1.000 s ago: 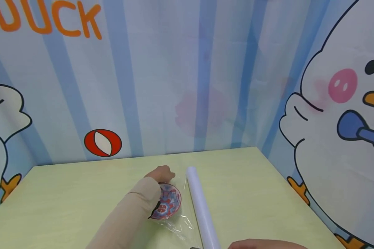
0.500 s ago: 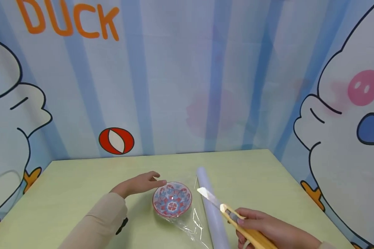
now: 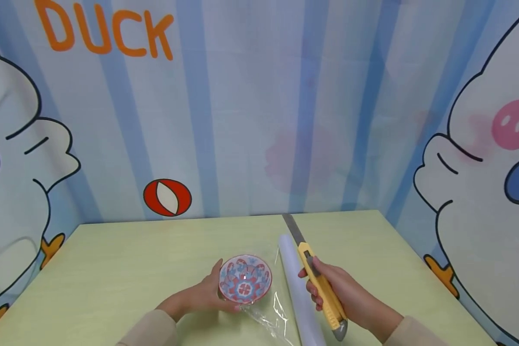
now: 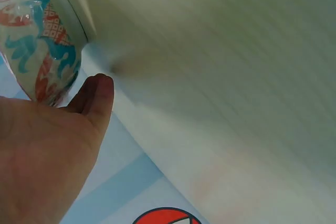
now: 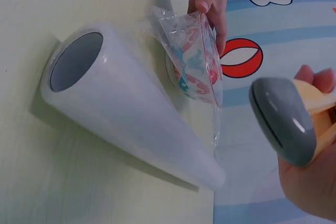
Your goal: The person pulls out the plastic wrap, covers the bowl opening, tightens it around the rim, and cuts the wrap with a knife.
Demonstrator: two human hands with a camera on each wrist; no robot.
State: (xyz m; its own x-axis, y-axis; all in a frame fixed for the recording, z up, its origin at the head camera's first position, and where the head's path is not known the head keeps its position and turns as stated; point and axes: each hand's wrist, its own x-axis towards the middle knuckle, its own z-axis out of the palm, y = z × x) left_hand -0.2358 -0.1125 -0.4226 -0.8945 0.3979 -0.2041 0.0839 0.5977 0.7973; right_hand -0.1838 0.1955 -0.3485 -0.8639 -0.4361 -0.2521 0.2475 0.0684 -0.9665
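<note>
A patterned red-and-blue bowl stands on the table, clear plastic film over it and trailing toward the roll. My left hand curves round the bowl's left side, thumb at the near side and fingers at the far side. In the left wrist view the fingers lie beside the bowl's wall. My right hand grips a yellow utility knife, its long blade out and pointing away. Below the knife lies a roll of cling film; its open core shows in the right wrist view.
The pale yellow table ends at a blue-striped curtain behind, printed with a red ball and duck figures. The film roll lies lengthwise right of the bowl, between the two hands.
My left hand has come back from beyond the bowl to its left side and now holds it. The right hand has brought the utility knife in from the lower right, above the roll.
</note>
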